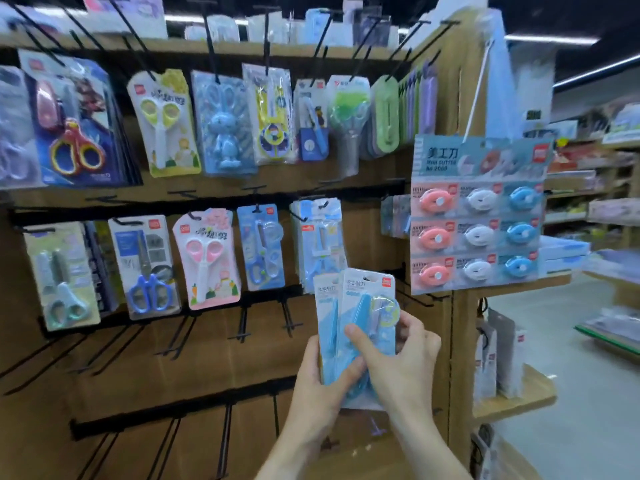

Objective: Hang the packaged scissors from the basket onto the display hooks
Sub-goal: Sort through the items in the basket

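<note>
Both hands grip a small stack of blue scissor packs (362, 327) at about five o'clock — left hand (320, 379) cradling the bottom, right hand (403, 358) pinching the front pack — so next, probably, separate one and thread its hole onto a bare hook (242, 322) at nine o'clock.

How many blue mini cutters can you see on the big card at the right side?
3, in the right column of the mini cutter card: top row, middle row, bottom row. None seems hidden.
</note>
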Demonstrator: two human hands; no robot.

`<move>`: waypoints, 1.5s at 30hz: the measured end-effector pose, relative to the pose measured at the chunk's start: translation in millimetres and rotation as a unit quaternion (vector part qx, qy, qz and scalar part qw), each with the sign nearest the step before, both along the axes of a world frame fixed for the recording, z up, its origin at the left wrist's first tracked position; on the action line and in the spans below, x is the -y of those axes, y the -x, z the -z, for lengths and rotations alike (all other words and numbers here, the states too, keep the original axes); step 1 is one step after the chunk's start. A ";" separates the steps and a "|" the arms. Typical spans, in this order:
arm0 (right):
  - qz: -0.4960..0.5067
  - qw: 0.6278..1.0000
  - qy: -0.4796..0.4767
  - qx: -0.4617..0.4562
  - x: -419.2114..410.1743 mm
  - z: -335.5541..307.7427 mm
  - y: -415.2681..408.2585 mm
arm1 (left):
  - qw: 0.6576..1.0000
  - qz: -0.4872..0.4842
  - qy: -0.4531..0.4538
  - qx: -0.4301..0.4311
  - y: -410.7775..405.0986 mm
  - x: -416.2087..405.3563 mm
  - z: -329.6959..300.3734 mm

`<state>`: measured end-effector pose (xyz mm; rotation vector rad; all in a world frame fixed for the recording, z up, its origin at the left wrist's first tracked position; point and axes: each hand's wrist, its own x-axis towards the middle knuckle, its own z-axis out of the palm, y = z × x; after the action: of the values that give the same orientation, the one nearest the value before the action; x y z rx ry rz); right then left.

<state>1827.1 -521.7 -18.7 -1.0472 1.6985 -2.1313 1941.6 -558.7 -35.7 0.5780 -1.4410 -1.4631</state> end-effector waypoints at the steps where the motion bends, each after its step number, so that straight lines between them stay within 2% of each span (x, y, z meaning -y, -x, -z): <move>1: 0.002 1.000 0.001 0.002 2.3 -6.5 7.3 | 1.000 -0.003 0.006 -0.003 6.0 2.4 -7.1; 9: -0.026 0.998 0.044 -0.040 17.2 -48.1 46.2 | 0.999 -0.004 0.025 -0.021 29.7 20.0 -53.2; 14: -0.035 0.997 0.035 -0.064 44.6 -78.7 60.1 | 0.997 -0.060 0.044 -0.007 30.3 35.5 -62.3; 18: -0.017 0.996 0.046 -0.071 68.4 -105.5 66.5 | 0.993 -0.112 0.041 0.005 29.9 40.7 -61.5; 24: 0.026 0.997 0.058 -0.039 95.4 -120.2 71.4 | 0.989 -0.137 0.050 -0.010 23.5 42.7 -58.7; 34: 0.038 0.999 -0.010 -0.029 118.1 -123.5 75.2 | 0.987 -0.152 0.045 -0.001 4.1 51.6 -56.1; 41: 0.096 0.980 -0.136 -0.106 142.9 -117.3 82.2 | 0.989 -0.141 0.039 -0.009 -9.1 49.9 -47.1; 45: 0.098 0.974 -0.157 -0.128 138.8 -113.0 83.3 | 0.990 -0.137 0.042 -0.019 -10.1 47.5 -47.4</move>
<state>1743.8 -660.5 94.3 -1.1365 2.2552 -1.8051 1951.6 -606.2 11.7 0.6626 -1.3293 -1.1858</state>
